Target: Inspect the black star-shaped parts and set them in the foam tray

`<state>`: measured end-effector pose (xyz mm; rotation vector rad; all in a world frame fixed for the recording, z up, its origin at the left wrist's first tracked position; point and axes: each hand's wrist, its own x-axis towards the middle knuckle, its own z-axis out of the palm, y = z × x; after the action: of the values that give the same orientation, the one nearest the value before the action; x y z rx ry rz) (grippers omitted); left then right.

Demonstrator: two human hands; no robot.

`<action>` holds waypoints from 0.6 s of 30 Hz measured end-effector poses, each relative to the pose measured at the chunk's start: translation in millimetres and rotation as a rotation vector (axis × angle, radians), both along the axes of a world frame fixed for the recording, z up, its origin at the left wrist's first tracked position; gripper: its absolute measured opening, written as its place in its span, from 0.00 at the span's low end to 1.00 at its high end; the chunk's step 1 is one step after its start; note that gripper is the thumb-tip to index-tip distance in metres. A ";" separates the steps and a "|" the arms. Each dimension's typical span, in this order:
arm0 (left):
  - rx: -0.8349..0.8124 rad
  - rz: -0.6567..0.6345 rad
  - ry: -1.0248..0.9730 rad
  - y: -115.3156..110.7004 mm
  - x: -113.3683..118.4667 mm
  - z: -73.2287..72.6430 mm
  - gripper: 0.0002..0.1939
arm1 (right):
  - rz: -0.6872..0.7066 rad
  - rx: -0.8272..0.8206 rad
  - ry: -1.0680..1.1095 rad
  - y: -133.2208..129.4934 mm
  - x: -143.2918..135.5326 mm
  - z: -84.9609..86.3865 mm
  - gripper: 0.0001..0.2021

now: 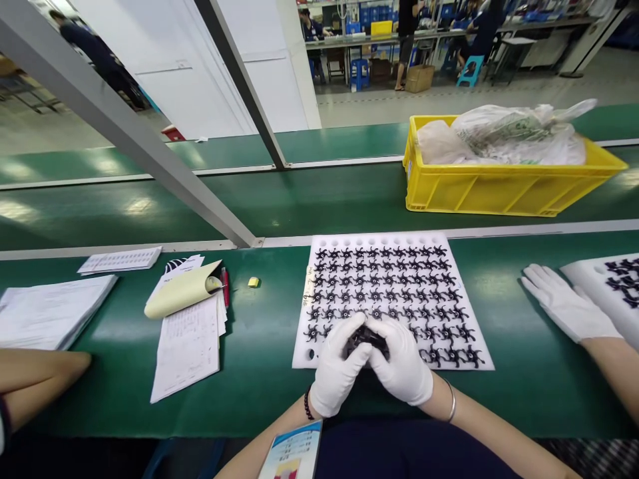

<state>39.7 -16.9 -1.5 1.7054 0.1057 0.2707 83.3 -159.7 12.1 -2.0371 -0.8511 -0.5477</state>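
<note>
My left hand (335,372), in a white glove, is curled round one side of some small black parts (367,340). My right hand (403,366), gloved too, closes on them from the other side, and the thumbs nearly meet in front. Both are over the near edge of a white foam tray (302,346). Rows of black star-shaped pieces with curved arms (399,276) stand in the tray. A hole at its near left corner shows no piece. How many black parts lie between my fingers is hidden.
Left are papers (187,352), a rolled yellow pad (182,296), a red pen (225,287) and a small yellow item (253,283). A yellow crate (479,189) with plastic bags stands behind. A person's gloved hand (572,306) rests right, beside another tray (592,276). Another person's arm is far left.
</note>
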 end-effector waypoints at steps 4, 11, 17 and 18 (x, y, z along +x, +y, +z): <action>-0.046 -0.024 0.007 0.4 0.8 -0.7 0.21 | 0.000 0.084 0.007 -1.2 -2.5 -0.3 0.12; -0.014 -0.012 0.019 2.9 2.0 -4.5 0.23 | 0.053 0.100 0.036 1.0 -1.9 9.2 0.13; 0.147 0.015 -0.164 0.5 2.4 -9.0 0.18 | 0.011 0.115 0.072 -0.3 0.7 5.7 0.13; 0.199 0.023 -0.244 -0.1 2.8 -9.8 0.16 | -0.005 0.102 0.075 -1.0 1.7 4.4 0.14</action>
<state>42.4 -16.9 -11.3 1.8544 -0.0852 0.5183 85.0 -160.7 16.5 -1.9550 -0.7583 -0.5040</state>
